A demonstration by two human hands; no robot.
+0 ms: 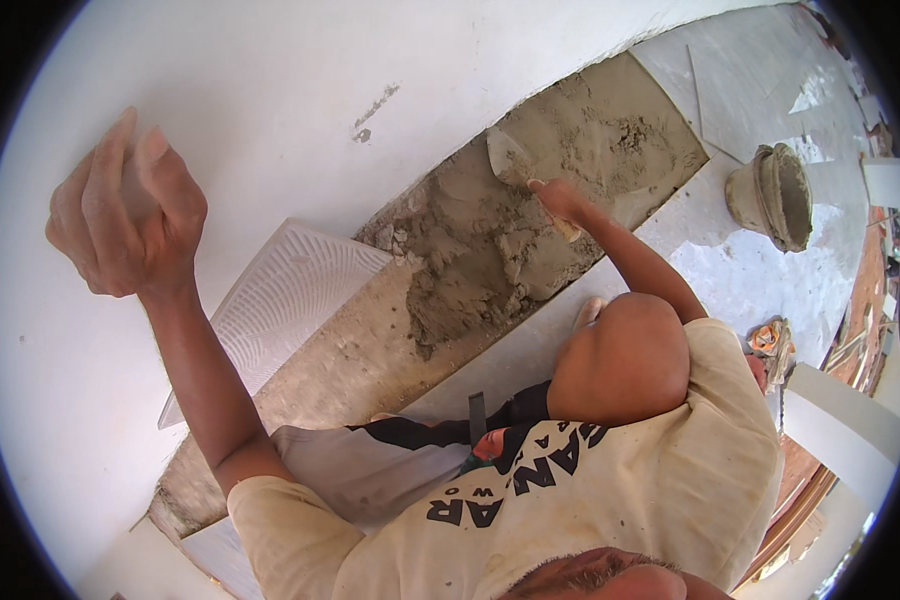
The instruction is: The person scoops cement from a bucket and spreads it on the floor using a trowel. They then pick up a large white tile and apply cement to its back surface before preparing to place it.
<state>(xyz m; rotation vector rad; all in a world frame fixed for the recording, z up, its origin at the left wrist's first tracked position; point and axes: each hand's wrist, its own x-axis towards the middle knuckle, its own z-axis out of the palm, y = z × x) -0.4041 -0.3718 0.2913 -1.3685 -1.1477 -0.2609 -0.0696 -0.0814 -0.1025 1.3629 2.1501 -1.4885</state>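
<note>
The right hand point(553, 197) is closed around the pale handle of a trowel point(515, 160). The trowel has a flat grey metal blade with wet mud-like mortar on it. Its long side runs from the hand up and to the left, and the tip points that way too. The blade lies flat on the grey mortar bed point(530, 210), which fills a long strip in the floor.

The left hand point(125, 215) is far off to the left of the right hand. Its fingers are bent and it presses against the big white tile point(220, 100). I cannot tell if it holds anything.

Between the two hands, a bit lower, lies a white tile with ridges point(280, 300). It is turned over, so the lined back shows. One corner points at the mortar.

To the right of the right hand sits a grey bucket point(775, 195), dirty with mortar. It is tipped so its round mouth faces right. Below the bucket lies a small crumpled wrapper point(770, 340), orange and white. A long white board point(840, 415) leans near it.
</note>
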